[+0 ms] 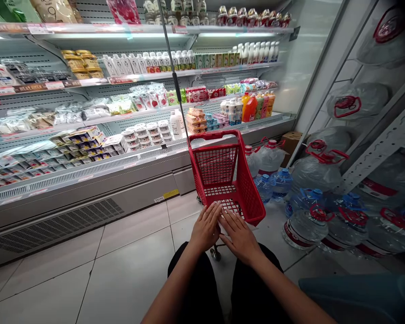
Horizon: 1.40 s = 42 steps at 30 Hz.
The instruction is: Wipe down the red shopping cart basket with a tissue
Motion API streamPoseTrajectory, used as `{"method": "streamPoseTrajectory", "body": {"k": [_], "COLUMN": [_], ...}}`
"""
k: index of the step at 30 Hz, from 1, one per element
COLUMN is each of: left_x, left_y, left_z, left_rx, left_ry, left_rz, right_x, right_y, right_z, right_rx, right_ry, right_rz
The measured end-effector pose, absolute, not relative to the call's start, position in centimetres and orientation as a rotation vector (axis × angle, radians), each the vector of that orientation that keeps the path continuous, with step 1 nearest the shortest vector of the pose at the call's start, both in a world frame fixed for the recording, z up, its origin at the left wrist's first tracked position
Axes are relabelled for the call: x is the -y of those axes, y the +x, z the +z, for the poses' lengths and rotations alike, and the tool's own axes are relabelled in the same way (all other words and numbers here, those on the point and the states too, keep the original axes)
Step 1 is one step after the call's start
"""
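My left hand (pixel 206 227) and my right hand (pixel 240 235) are above my knees, at the near end of a red shopping cart (pixel 253 193). Both are palm down, with fingers stretched out and fingertips nearly meeting. Neither holds anything that shows. The cart's plastic basket has no goods visible in it, and its raised handle frame stands at the far end, by the fridge. Whether my palms touch the cart's rim is hidden.
An open fridge (pixel 148 191) with shelves of yogurt cups, cartons and juice bottles runs along the left and front. Large water bottles (pixel 305 229) stand on the floor at right, beside a metal rack (pixel 380 144). A teal object (pixel 354 292) lies at bottom right.
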<state>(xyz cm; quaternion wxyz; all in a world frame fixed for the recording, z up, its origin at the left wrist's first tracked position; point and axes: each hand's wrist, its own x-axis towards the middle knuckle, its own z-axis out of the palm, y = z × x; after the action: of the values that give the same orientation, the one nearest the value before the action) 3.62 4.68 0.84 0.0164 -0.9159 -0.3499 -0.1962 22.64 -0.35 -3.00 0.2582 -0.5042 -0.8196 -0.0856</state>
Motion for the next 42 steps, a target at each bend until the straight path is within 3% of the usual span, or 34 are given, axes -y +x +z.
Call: {"method": "streamPoseTrajectory", "body": {"k": [6, 13, 22, 30, 35, 42], "left_x": [-5.5, -4.5, -1.4, -0.4, -2.8, -9.7], "left_y": [3.1, 4.9, 8.4, 11.1, 10.0, 3.5], "left_z": [1.0, 0.1, -0.1, -0.9, 0.4, 4.1], "left_rx": [1.062, 1.094, 1.178, 1.015, 0.787, 1.221], "left_ry": [-2.747, -2.655, -2.771, -2.973, -3.041, -2.602], "left_rz": [-0.521, -0.594, -0.547, -0.555, -0.539, -0.491], "right_x": [0.9, -2.7, -5.8, -1.4, 0.4, -1.9], "right_y": [30.7, 35.2, 35.9, 29.5, 28.4, 35.0], "right_z": [-4.0, -4.8, -5.9, -5.8, -5.4, -5.0], "right_rx": [2.078, 1.897, 1.741, 1.918, 1.946, 1.796], "right_ry": [-1.633, -1.781, -1.771, -1.447, -1.352, -1.599], "right_rz": [-0.273, -0.068, -0.134, -0.099, 0.03, 0.104]}}
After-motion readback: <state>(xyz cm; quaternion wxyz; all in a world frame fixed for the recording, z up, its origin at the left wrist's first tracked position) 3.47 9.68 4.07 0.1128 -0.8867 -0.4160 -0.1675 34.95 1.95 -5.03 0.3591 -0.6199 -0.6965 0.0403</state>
